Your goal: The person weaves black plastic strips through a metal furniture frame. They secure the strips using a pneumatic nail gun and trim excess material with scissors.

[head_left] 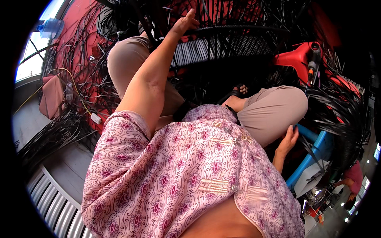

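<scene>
A: How were the fingers?

B: The left hand [187, 23] was out at the black frame [243, 28], fingers loosely extended; I couldn't tell if they pinched anything. The right hand [289, 142] hung beside the knee [291, 107], near the blue bin [317, 152], fingers slightly bent and close together (any grip was hidden from me).

A: And the frame?

B: Ahead of the person, beyond the legs. Below its curved bar ran a tight, ribbed weave [222, 50]. Thin, flat, glossy strips [331, 99] lay tangled about.

A: The room?

B: Red ground [77, 20], a red stool [293, 58] with a power tool [313, 63], and a slatted grey panel [63, 216].
</scene>
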